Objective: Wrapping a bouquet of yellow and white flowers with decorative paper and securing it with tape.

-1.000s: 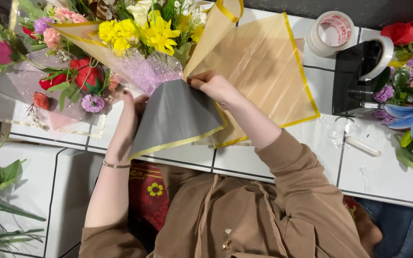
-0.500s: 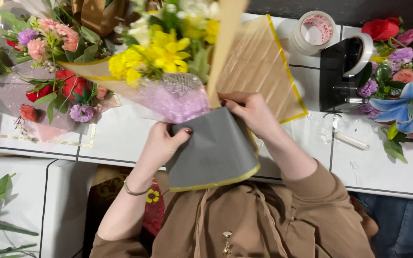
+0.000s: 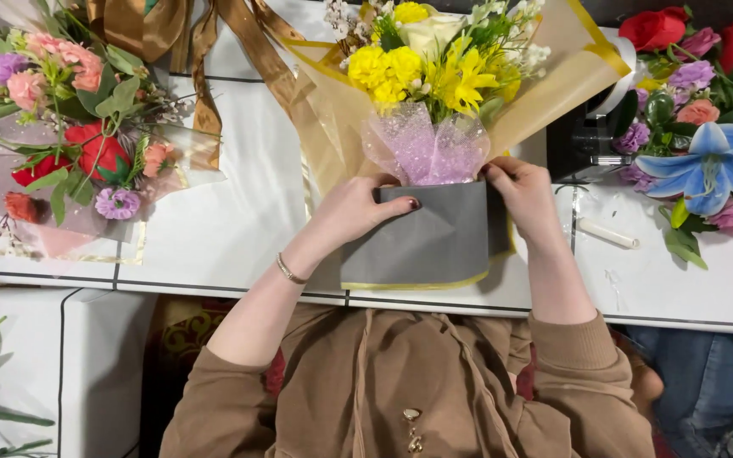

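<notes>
Now the grey sheet is flat against the front of the bouquet — no longer a loose, lifted fold.

Half a second ago the grey wrapping sheet (image 3: pixel 422 233) hung bent and raised below the yellow flowers (image 3: pixel 422 64); it now lies smooth under the pink mesh (image 3: pixel 426 148), its yellow-edged bottom toward the person; so the outer layer looks seated and the wrap well along. The left hand (image 3: pixel 354 208) is closed on the sheet's upper left corner, thumb over the top edge; the right hand (image 3: pixel 523 199) pinches its upper right corner — both holding the sheet, not open. The tan wrap (image 3: pixel 553 80) fans out behind the flowers; a mixed pink-and-red bouquet (image 3: pixel 69 127) lies well left of the sheet, a blue lily (image 3: pixel 723 157) to its right.
</notes>
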